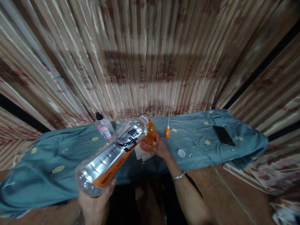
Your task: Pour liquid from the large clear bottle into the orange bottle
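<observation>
My left hand (96,200) is wrapped round the lower end of a large clear plastic bottle (112,156) with a silver and orange label. The bottle is tilted up to the right, its neck right at the top of a smaller orange see-through bottle (151,132). Whether the two mouths touch I cannot tell. My right hand (160,147), a silver bangle at its wrist, grips the orange bottle from the right. Beneath that bottle lies a pale crinkled cloth or tissue (142,155). An orange pump top (167,132) is to its right, and a white round cap (181,153) lies nearer me.
A clear pump-type bottle with a black top and pink label (104,128) stands at the back left. On the right lies a dark phone (223,136). All rests on a narrow surface with a teal patterned cover (197,131); a striped curtain (152,62) hangs close behind.
</observation>
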`<state>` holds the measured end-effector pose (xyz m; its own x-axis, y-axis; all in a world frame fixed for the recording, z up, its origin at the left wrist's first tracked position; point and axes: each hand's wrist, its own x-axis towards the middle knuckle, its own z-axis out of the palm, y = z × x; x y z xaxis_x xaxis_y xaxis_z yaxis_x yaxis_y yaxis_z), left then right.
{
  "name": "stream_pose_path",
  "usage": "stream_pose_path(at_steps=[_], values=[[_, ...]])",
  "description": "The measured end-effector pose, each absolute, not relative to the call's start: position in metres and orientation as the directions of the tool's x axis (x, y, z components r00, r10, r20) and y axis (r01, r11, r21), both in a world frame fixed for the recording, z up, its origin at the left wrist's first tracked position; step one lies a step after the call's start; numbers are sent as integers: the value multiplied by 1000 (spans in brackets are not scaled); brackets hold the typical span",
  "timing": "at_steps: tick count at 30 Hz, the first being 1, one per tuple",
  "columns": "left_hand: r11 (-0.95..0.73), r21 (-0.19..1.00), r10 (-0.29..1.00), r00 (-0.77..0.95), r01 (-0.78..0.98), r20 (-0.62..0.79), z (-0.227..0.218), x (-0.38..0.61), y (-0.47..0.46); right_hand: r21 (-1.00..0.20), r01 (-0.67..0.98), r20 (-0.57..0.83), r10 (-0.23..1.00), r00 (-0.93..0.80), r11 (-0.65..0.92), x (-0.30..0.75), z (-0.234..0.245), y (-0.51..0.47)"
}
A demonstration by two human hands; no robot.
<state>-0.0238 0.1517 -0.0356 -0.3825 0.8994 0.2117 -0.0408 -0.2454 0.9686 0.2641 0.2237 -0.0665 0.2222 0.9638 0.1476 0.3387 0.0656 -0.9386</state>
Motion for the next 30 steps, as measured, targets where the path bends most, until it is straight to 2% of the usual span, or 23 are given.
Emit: stream_pose_path(at_steps=[13, 20, 30], values=[[-224, 972, 912, -367, -77, 181, -39, -27, 155, -939, 338, 148, 966, 211, 70, 265, -70, 224], [-212, 975, 889, -427, -70, 162, -23, -13, 150, -945, 311, 169, 964, 203, 100, 266, -74, 225], [-206, 975, 909, -386, -83, 159, -31, -21, 151, -936, 337, 177, 961, 211, 99, 267, -76, 225]])
